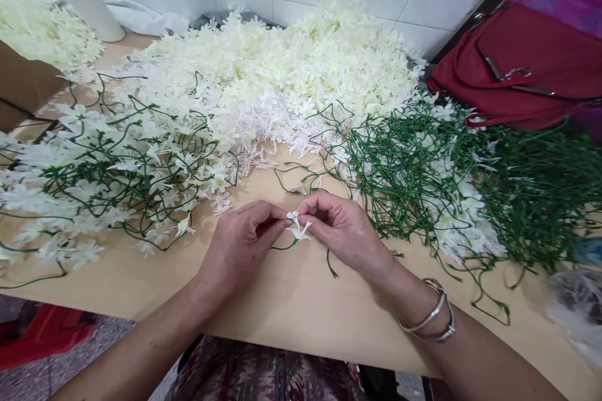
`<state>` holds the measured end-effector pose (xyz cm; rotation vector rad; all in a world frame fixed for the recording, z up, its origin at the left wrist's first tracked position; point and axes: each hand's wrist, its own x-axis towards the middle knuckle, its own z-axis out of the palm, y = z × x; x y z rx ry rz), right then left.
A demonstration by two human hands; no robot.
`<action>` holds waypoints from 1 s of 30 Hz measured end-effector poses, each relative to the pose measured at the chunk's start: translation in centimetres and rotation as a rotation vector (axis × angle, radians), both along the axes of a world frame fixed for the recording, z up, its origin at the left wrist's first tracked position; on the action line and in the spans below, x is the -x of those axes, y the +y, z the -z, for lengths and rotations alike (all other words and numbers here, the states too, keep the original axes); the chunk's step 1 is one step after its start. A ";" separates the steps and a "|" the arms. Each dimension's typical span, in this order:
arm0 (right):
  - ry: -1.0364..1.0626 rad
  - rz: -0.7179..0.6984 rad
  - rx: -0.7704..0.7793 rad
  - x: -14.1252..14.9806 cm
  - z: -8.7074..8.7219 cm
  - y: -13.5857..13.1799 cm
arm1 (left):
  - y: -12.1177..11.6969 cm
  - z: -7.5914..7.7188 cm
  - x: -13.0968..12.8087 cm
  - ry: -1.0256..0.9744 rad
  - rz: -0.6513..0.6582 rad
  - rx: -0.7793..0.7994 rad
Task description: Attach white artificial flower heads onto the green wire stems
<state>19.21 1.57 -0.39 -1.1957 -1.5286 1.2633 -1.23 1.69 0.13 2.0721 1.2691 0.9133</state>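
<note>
White flower piece (pixel 301 233) is being held between two hands, in front of the cream blossom heap (pixel 301 62).
The left hand (pixel 247 238) and right hand (pixel 343 229) are both pinching it, thumbs against fingers. Stemmed flowers (pixel 75 169) are lying at the heap's front left; green stems (pixel 404 166) are tangling at its front right.

I'm seeing the person's left forearm (pixel 150 329) and right forearm (pixel 480 351) slanting inward from either side; the left hand (pixel 239 241) and right hand (pixel 348 232) are nearly meeting, each pinching with thumb and forefinger while other fingers are curling toward the palm.
</note>
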 end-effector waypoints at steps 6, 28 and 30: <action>-0.037 0.001 -0.028 0.2 0.0 -0.1 | -0.1 0.2 0.1 0.011 0.014 -0.006; 0.201 0.056 0.097 0.1 0.3 0.7 | 0.0 0.7 -0.4 -0.178 -0.080 0.157; 0.209 0.063 0.098 0.1 0.3 0.6 | 0.0 0.7 -0.3 -0.169 -0.062 0.177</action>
